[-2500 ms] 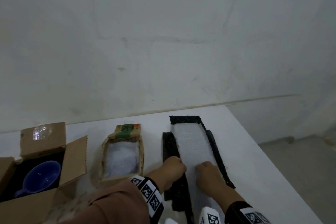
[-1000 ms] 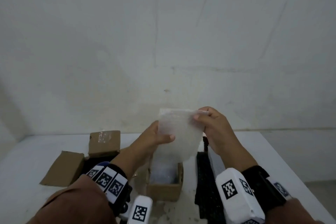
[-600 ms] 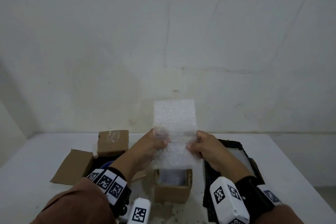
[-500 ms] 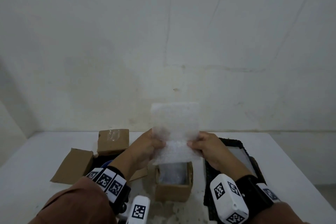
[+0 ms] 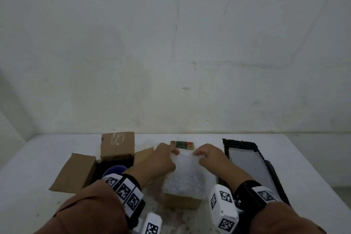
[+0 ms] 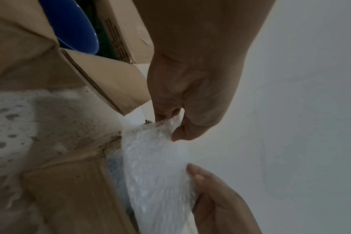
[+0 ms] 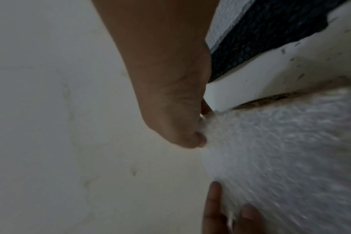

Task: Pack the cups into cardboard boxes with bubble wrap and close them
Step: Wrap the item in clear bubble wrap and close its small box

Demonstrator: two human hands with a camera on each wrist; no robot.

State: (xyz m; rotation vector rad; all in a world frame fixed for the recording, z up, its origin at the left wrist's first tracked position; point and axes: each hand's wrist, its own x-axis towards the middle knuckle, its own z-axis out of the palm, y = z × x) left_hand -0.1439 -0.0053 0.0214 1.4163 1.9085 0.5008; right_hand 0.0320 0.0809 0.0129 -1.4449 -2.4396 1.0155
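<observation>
A white bubble wrap sheet (image 5: 187, 175) lies draped over the open top of a small cardboard box (image 5: 181, 202) in the middle of the table. My left hand (image 5: 175, 153) pinches its far left corner and my right hand (image 5: 198, 153) pinches its far right corner. The left wrist view shows thumb and fingers of the left hand (image 6: 170, 121) closed on the bubble wrap sheet (image 6: 156, 166). The right hand (image 7: 199, 126) nips the sheet's (image 7: 281, 150) edge the same way. A blue cup (image 5: 114, 170) sits in a larger open box (image 5: 79, 171) to the left. What the small box contains is hidden.
A black tray (image 5: 271, 175) holding more flat bubble wrap lies just right of the small box. The white table (image 5: 38, 157) ends at a wall behind and drops off on the right. The larger box's flaps stand spread open near my left forearm.
Both hands held the bubble wrap sheet upright above the small box; they have brought it down and laid it over the box's top, still pinching its far corners.
</observation>
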